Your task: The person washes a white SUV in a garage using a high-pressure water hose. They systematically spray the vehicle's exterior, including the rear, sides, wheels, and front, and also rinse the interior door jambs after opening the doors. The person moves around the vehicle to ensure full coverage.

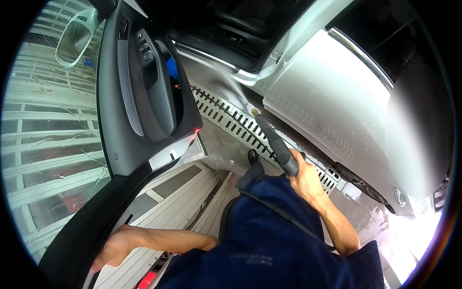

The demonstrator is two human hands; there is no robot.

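A black pressure washer gun (274,139) with a brass-coloured nozzle points away from me, and my right hand (307,177) is closed round its rear grip. A fan of water spray (228,82) leaves the nozzle toward the door sill (207,57) of a silver car (332,96). At the lower left my left hand (115,246) is closed on the edge of the opened car door (144,91), by its black window frame. Some of those fingers are hidden behind the frame. The door's grey inner panel faces me, with a blue item (172,67) in its pocket.
A slotted metal drain grate (226,118) runs across the wet floor below the car. A black hose (284,212) crosses my dark blue clothing. The side mirror (76,37) shows through the wet door window. The car's rear door is shut, with a wheel (361,185) beyond it.
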